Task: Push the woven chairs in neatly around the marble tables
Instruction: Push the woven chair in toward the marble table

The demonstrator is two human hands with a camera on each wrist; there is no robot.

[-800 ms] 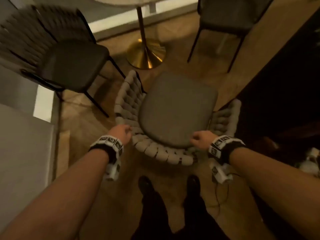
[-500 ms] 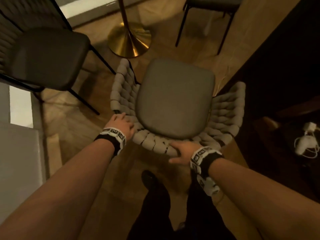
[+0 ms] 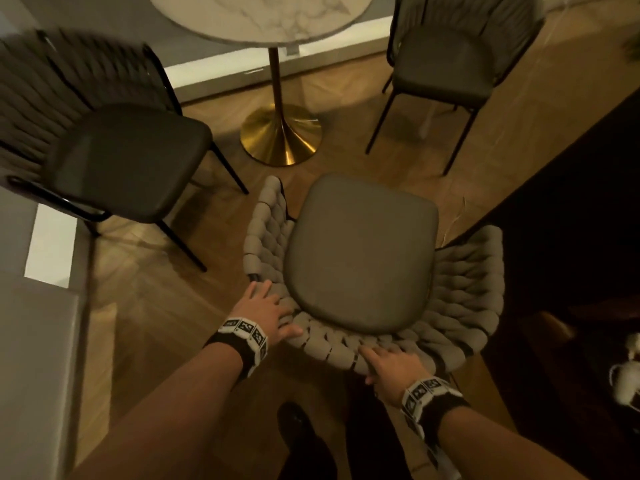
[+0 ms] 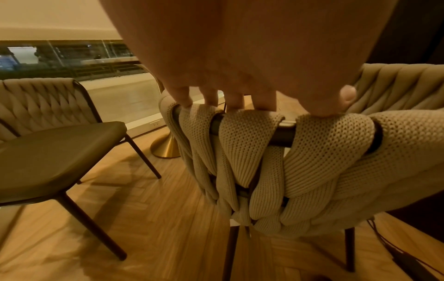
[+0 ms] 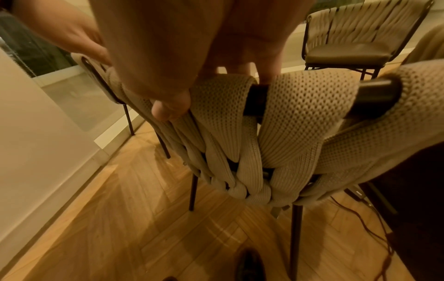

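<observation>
A beige woven chair (image 3: pixel 360 254) with a grey seat stands in front of me, its seat towards the round marble table (image 3: pixel 259 15) on a gold pedestal base (image 3: pixel 280 133). My left hand (image 3: pixel 263 310) lies on the back's left rear rim with fingers straight and spread; the left wrist view shows its fingertips (image 4: pixel 211 98) touching the top rail. My right hand (image 3: pixel 391 365) holds the middle of the back rim. In the right wrist view its thumb (image 5: pixel 168 108) presses the outer weave while the fingers reach over the rail.
A second woven chair (image 3: pixel 128 161) stands left of the table, a third (image 3: pixel 450 64) at its right. A dark counter (image 3: pixel 571 202) runs close along the right, and a pale wall (image 3: pixel 34 341) is on the left. A cable (image 5: pixel 374 237) trails on the wooden floor.
My right hand slid from the back's right side to its middle. My left hand's fingers straightened on the rim. The view lifted, so the marble tabletop now shows.
</observation>
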